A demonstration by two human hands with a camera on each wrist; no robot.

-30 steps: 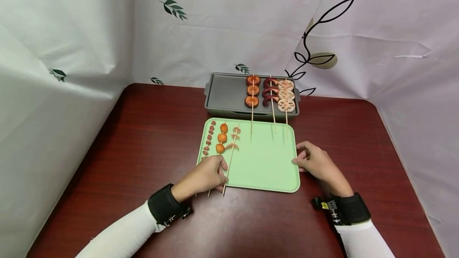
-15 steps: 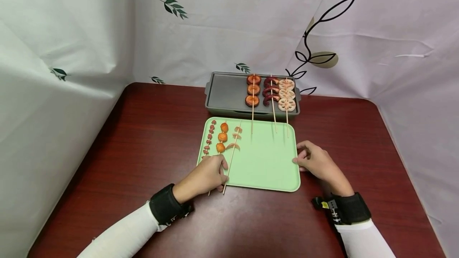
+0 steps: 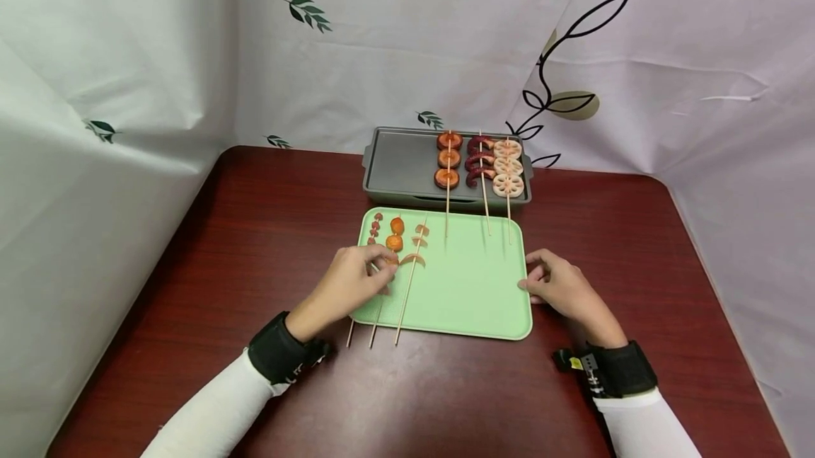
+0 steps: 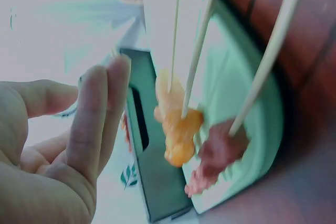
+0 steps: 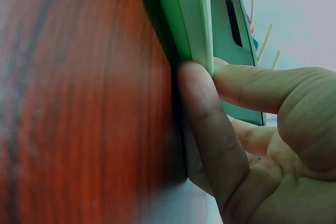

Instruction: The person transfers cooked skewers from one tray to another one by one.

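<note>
Having come away from the near stick ends in the last half second, our left hand [image 3: 349, 277] is now farther back, over the left part of the green tray [image 3: 471, 295]. We see its thumb and fingers loosely bent, with nothing between them. The pale-crescent skewer [image 3: 414, 258], whose stick our fingers were at, lies much as it did, so we judge that its handling is done for now.

Our right hand [image 3: 560, 288] has stayed put, pinching the tray's right edge between thumb and fingers.

In the tray, just left of the crescents, is the orange-ball skewer [image 3: 395, 242], partly hidden by our left hand; farthest left is the red-piece skewer [image 3: 374, 225]. All three sticks pass the tray's near edge.

Just beyond the tray, the grill pan [image 3: 404, 161] holds three more, from left to right: orange slices [image 3: 447, 159], dark red curls [image 3: 480, 161] and pale holed slices [image 3: 508, 166]. Their sticks reach nearward over the tray.
</note>
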